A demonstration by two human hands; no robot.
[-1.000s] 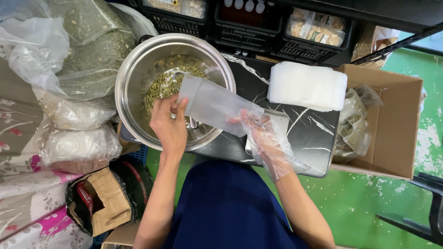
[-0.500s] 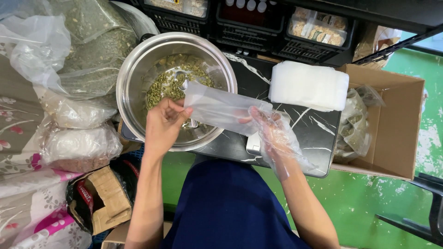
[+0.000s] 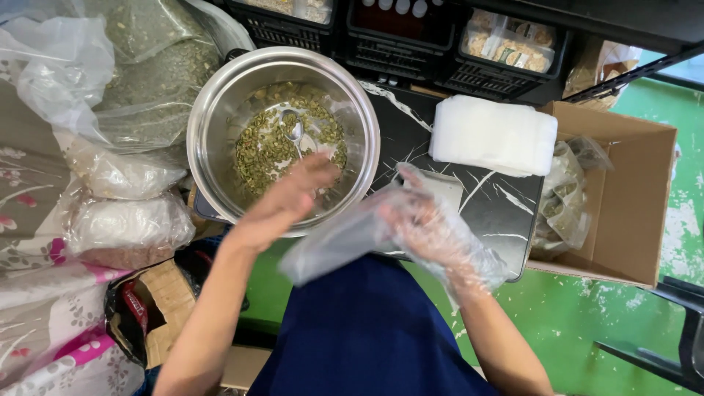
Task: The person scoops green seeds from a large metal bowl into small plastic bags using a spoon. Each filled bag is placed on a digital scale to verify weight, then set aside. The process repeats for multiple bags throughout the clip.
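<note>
Black marbled table (image 3: 506,213) bears steel pot (image 3: 213,125), bag stack (image 3: 493,135)

The light is bright and even – it seems to come from above, and shadows are soft. The steel pot (image 3: 282,139) shines with white glare on its rim. Both hands are smeared with motion blur (the left hand (image 3: 282,205) most). The clear bag (image 3: 341,238) looks fuzzy too. The edges bend a little.
</note>
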